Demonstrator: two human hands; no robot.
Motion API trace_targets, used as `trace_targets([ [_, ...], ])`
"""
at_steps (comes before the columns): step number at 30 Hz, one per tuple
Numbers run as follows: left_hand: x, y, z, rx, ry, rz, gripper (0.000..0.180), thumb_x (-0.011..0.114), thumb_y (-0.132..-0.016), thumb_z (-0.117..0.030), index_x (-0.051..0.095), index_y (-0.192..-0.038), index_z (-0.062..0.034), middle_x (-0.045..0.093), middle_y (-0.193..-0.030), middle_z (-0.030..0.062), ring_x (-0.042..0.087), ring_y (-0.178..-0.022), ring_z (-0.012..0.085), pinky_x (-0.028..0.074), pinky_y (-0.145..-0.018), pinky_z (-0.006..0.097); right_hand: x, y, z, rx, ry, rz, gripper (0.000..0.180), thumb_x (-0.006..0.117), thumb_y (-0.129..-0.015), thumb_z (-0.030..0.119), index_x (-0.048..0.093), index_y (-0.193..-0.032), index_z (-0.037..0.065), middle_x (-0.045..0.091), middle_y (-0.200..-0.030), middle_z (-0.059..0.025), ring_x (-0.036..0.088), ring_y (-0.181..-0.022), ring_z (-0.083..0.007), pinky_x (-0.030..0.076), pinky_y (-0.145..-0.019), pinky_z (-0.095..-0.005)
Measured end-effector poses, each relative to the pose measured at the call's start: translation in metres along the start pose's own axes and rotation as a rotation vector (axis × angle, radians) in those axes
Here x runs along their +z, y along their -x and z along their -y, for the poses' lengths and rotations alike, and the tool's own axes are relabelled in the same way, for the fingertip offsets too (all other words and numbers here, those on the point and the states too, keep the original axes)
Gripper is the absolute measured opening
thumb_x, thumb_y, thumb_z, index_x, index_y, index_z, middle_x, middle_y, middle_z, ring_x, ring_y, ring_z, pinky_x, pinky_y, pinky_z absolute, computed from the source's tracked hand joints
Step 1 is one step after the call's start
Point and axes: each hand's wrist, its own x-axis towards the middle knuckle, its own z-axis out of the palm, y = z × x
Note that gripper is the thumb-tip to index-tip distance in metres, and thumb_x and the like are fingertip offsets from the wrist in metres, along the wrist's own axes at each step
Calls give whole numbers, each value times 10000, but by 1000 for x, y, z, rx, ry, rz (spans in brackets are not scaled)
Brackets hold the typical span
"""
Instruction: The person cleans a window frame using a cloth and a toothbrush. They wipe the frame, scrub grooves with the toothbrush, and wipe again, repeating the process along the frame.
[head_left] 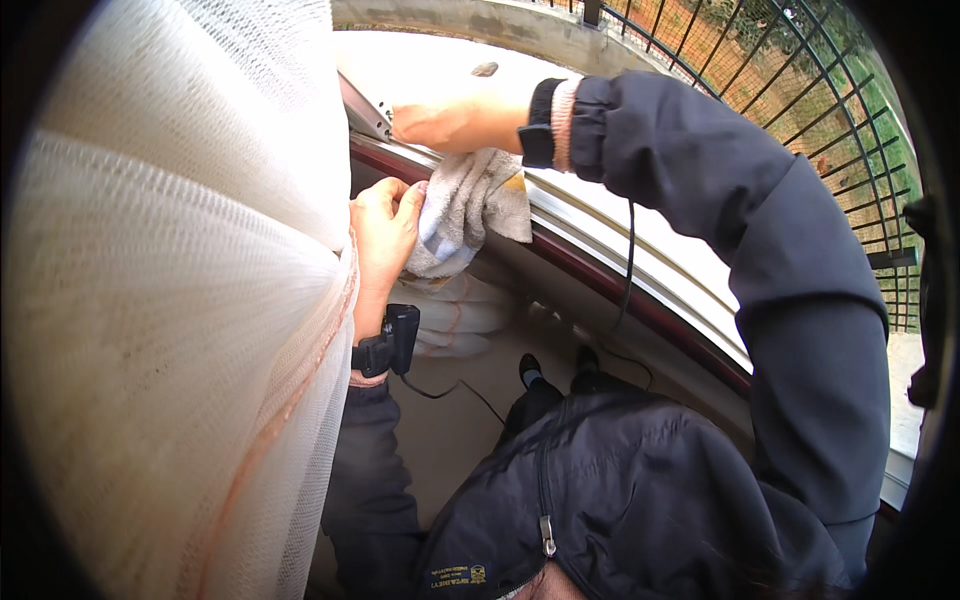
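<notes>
A grey-beige terry cloth (485, 205) with yellow and pale blue patches hangs bunched over the dark red window frame (570, 255). My left hand (383, 235) is at the cloth's left edge, thumb and fingers closed on it. Above the cloth, my right hand (450, 118) reaches over the frame beside a grey metal strip with holes (368, 108). The right hand's fingers are bent out of sight near that strip, so their grip is hidden. Both wrists wear black straps.
A white mesh curtain (180, 330) fills the left side, close against my left forearm. Black cables (630, 270) hang from the wrist straps. White window tracks (640, 245) run to the lower right. Outside are a black railing (790, 100) and a small stone (485, 69).
</notes>
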Motion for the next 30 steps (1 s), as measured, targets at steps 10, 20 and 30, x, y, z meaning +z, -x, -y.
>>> trace_targets([
  [10, 17, -5, 39, 2, 463, 222, 169, 640, -974, -96, 694, -999, 62, 703, -841, 12, 603, -771, 42, 487, -703, 214, 31, -54, -1, 928, -524, 361, 204, 705, -807, 97, 729, -978, -10, 733, -829, -132, 726, -764, -290, 564, -600, -404],
  [20, 27, -9, 58, 32, 686, 283, 172, 565, -1002, -58, 674, -1049, 66, 701, -917, 22, 622, -809, 54, 501, -730, 217, 48, -84, 9, 884, -608, 366, 249, 653, -851, 84, 678, -1081, -6, 716, -934, -162, 715, -850, -315, 567, -683, -402],
  [30, 32, -2, 52, -47, 762, 232, 100, 604, -988, -52, 658, -951, 23, 655, -811, 2, 585, -746, 58, 481, -706, 216, 2, -19, 26, 794, -588, 607, 300, 601, -895, 71, 627, -1184, -2, 698, -1038, -193, 705, -937, -341, 569, -766, -400],
])
